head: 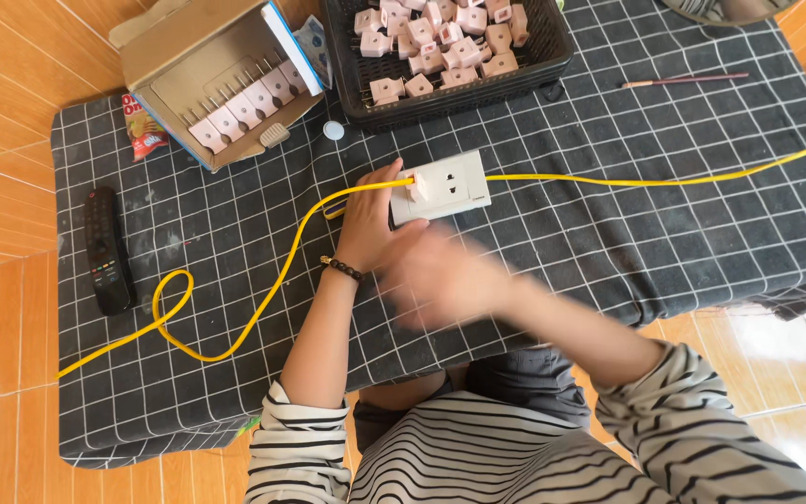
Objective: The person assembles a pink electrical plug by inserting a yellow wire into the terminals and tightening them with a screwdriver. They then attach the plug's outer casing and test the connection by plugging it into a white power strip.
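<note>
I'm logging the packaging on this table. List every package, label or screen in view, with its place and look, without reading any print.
Open brown cardboard box with a blue-and-white flap: top left on the checked cloth, lying on its side, pink plug pieces lined up inside.
Small red snack packet: flat beside the box's lower left corner, red with yellow and white print.
No screens are in view.

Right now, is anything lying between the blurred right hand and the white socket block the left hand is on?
Nothing visible does. The right hand is blurred just below the white socket block, with only bare checked cloth between them. The left hand rests at the block's left end, beside that gap.
</note>
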